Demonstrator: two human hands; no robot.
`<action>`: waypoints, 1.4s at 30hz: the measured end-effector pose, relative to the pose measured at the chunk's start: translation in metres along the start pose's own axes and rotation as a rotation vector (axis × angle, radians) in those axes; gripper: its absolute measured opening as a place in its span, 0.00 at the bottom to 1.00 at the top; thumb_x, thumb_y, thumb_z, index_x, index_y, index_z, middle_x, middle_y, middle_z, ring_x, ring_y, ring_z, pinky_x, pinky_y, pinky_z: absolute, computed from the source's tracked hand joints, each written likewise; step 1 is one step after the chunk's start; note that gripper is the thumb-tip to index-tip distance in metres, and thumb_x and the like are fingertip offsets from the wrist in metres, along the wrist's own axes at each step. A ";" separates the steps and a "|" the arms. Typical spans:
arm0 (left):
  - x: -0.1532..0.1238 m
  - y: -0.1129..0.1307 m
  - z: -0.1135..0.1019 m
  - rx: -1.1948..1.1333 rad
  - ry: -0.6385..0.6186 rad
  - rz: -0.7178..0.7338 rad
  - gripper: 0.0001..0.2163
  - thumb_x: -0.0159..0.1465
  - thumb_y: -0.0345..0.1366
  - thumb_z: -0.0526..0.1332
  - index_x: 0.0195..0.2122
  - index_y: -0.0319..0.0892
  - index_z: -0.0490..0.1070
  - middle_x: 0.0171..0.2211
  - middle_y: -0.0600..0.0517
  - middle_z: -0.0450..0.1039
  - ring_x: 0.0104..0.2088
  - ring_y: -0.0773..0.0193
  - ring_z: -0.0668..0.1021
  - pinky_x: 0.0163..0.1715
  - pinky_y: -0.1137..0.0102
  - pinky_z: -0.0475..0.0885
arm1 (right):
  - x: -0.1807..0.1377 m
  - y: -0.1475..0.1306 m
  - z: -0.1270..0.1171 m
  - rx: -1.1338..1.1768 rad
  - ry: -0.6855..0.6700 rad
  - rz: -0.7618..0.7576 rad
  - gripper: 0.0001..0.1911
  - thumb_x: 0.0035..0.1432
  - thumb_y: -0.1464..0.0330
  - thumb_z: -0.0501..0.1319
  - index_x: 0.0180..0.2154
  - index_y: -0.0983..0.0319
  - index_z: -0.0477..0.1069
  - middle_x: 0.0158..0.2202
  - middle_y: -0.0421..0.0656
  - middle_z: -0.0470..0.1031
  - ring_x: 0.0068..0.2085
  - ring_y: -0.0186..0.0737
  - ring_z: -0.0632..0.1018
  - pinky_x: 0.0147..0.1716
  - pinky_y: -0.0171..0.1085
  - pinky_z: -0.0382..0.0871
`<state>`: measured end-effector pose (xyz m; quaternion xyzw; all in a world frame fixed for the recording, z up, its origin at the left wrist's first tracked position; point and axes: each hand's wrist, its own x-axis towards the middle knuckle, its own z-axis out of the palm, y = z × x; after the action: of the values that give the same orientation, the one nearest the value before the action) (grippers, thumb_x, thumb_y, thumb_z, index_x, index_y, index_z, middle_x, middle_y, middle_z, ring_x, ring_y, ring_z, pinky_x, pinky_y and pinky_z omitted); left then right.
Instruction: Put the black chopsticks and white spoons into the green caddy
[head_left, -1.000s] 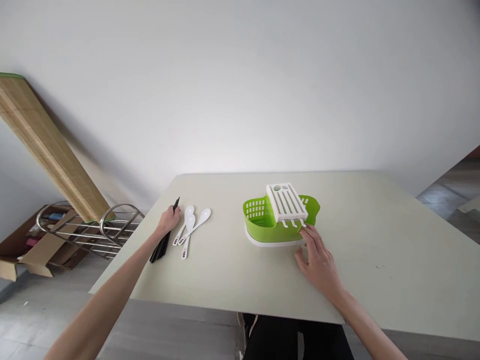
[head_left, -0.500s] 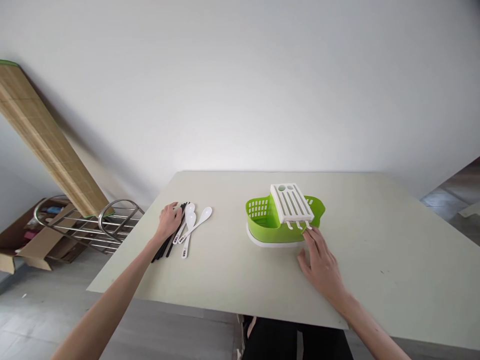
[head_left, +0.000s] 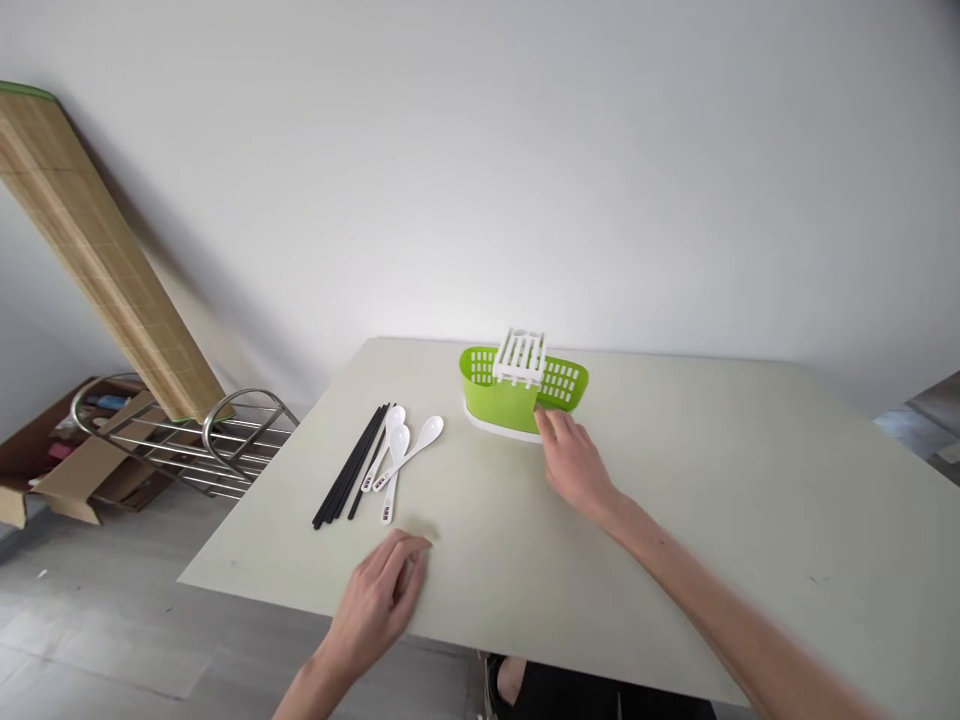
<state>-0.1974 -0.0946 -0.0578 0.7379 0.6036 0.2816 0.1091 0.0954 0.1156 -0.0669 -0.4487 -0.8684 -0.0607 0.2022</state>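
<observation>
A green slotted cutlery basket (head_left: pixel 491 389) with a white slotted lid (head_left: pixel 520 357) and white base stands near the table's far edge. My right hand (head_left: pixel 576 466) touches its near side, fingers loosely spread, nothing held. Left of it lie several black chopsticks (head_left: pixel 351 480) and three white spoons (head_left: pixel 399 452), side by side. My left hand (head_left: pixel 382 592) rests near the table's front edge, fingers loosely curled and apart, holding nothing, a short way in front of the chopsticks.
The pale table (head_left: pixel 712 500) stands against a white wall. On the floor at left are a metal wire rack (head_left: pixel 195 450), a rolled bamboo mat (head_left: pixel 90 250) leaning on the wall, and a cardboard box (head_left: pixel 45 480).
The basket has been pushed left and farther back and turned, with my right hand following it. My left hand let go of the chopsticks and drew back to the front edge.
</observation>
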 end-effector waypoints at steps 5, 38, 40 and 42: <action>0.000 0.000 0.009 -0.001 0.055 -0.086 0.07 0.74 0.42 0.57 0.46 0.51 0.74 0.24 0.55 0.69 0.22 0.62 0.73 0.26 0.67 0.70 | 0.082 -0.047 0.015 0.047 -0.091 -0.037 0.39 0.57 0.84 0.54 0.70 0.71 0.54 0.59 0.61 0.69 0.58 0.59 0.70 0.58 0.53 0.70; -0.003 0.013 0.008 0.122 0.119 -0.058 0.10 0.72 0.41 0.54 0.43 0.49 0.76 0.23 0.54 0.71 0.25 0.61 0.76 0.26 0.68 0.69 | -0.020 0.009 0.013 0.341 -0.160 -0.081 0.41 0.66 0.75 0.48 0.77 0.58 0.44 0.77 0.48 0.52 0.76 0.44 0.57 0.71 0.51 0.63; -0.003 0.012 0.009 0.124 0.124 -0.054 0.11 0.72 0.42 0.54 0.43 0.49 0.76 0.23 0.53 0.71 0.25 0.60 0.76 0.25 0.68 0.68 | -0.053 0.032 0.021 0.297 -0.117 -0.027 0.36 0.70 0.71 0.47 0.77 0.58 0.47 0.76 0.49 0.57 0.74 0.46 0.62 0.69 0.52 0.66; -0.003 0.011 0.009 0.123 0.130 -0.047 0.11 0.72 0.43 0.54 0.43 0.50 0.76 0.23 0.54 0.71 0.25 0.60 0.77 0.24 0.69 0.68 | -0.083 0.051 0.029 0.263 -0.052 0.026 0.32 0.73 0.66 0.47 0.75 0.58 0.53 0.74 0.50 0.61 0.72 0.48 0.65 0.68 0.53 0.68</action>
<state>-0.1839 -0.0990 -0.0605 0.7091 0.6425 0.2888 0.0309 0.1706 0.0915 -0.1305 -0.4310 -0.8679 0.0680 0.2374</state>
